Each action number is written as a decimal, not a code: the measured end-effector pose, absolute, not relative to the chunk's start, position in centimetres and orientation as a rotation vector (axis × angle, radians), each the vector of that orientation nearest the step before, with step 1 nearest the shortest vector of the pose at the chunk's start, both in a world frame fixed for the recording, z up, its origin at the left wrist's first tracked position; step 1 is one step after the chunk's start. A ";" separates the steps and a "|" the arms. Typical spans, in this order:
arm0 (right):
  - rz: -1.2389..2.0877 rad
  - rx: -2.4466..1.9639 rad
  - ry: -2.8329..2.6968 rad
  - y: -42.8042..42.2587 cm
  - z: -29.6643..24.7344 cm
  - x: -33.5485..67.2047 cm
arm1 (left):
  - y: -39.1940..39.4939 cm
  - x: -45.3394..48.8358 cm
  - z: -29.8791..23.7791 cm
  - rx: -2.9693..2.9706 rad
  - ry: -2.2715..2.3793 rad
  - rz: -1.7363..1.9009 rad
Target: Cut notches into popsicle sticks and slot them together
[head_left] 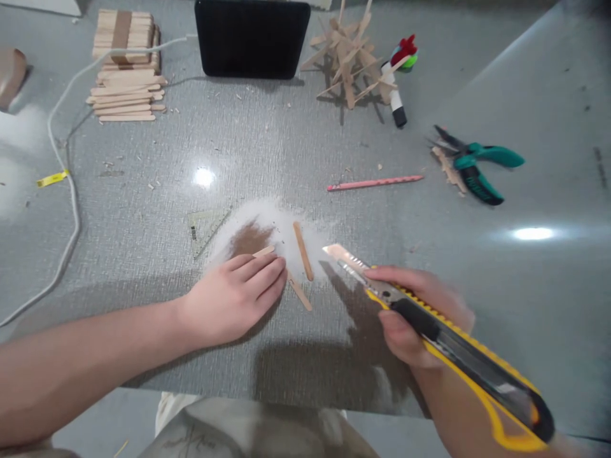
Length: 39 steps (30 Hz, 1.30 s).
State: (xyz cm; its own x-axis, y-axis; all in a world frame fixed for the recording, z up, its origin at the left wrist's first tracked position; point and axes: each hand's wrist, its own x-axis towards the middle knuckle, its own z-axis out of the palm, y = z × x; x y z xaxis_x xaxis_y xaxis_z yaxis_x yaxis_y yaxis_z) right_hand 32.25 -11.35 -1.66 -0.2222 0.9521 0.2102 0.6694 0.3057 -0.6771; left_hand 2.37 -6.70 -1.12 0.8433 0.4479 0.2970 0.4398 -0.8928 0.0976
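Observation:
My right hand point(420, 312) is wrapped round a yellow and black box cutter point(453, 343). Its blade is out and points up and left, raised above the table. My left hand point(241, 289) rests low on the table with its fingers together, pressing on a wooden craft stick point(264, 252) whose tip shows past the knuckles; the rest is hidden. Just right of these fingers lies a short stick piece point(300, 294). Another craft stick piece point(303, 251) lies between the left hand and the blade, on a white patch with a brown area beside it.
Stacked craft sticks point(126, 92) lie at the back left, near a white cable point(71, 191). A black tablet point(252, 39) stands behind. To its right are a stick structure point(348, 57) and a glue stick point(395, 98). A pink pencil point(375, 183), green pliers point(477, 162) and a clear set square point(206, 230) lie about.

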 end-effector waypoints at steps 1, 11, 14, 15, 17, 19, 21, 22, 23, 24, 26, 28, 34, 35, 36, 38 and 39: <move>0.520 -1.394 -1.956 -11.3 -1.1 31.7 | -6.7 2.4 -1.1 2.980 0.710 0.480; 0.572 -1.156 -2.129 -10.6 0.7 28.7 | -6.2 2.2 -0.8 2.955 0.661 0.421; 0.587 -1.019 -2.154 -10.2 0.1 28.4 | -6.2 2.3 -0.7 2.949 0.654 0.439; 0.589 -1.001 -2.151 -10.1 0.0 28.3 | -6.2 2.3 -0.7 2.949 0.652 0.447; 0.603 -1.013 -2.131 -10.1 0.0 28.1 | -6.1 2.4 -0.8 2.948 0.658 0.450; 0.642 -1.074 -2.121 -10.3 0.1 28.0 | -6.2 2.4 -0.9 2.948 0.662 0.453; 0.679 -1.125 -2.135 -10.5 0.3 28.0 | -6.2 2.4 -0.9 2.947 0.662 0.455; 0.692 -1.138 -2.146 -10.5 0.4 28.0 | -6.2 2.4 -0.9 2.945 0.659 0.457; 0.703 -1.144 -2.154 -10.5 0.4 27.9 | -6.2 2.4 -1.0 2.940 0.658 0.460; 0.705 -1.137 -2.158 -10.5 0.4 27.9 | -6.2 2.3 -1.0 2.933 0.652 0.462; 0.698 -1.117 -2.161 -10.4 0.4 27.8 | -6.2 2.3 -1.0 2.918 0.642 0.469; 0.679 -1.104 -2.165 -10.3 0.2 27.7 | -6.2 2.3 -1.0 2.907 0.639 0.478; 0.662 -1.132 -2.130 -10.4 -0.4 27.4 | -6.1 2.5 -1.1 2.858 0.626 0.515; 0.658 -1.148 -2.119 -10.5 -0.4 27.3 | -6.1 2.5 -1.2 2.850 0.627 0.520; 0.658 -1.159 -2.113 -10.4 -0.4 27.3 | -6.1 2.5 -1.2 2.845 0.626 0.523; 0.684 -1.128 -2.120 -10.3 -0.4 27.3 | -6.1 2.5 -1.3 2.839 0.630 0.528; 0.702 -1.097 -2.131 -10.3 -0.4 27.3 | -6.2 2.5 -1.4 2.837 0.632 0.527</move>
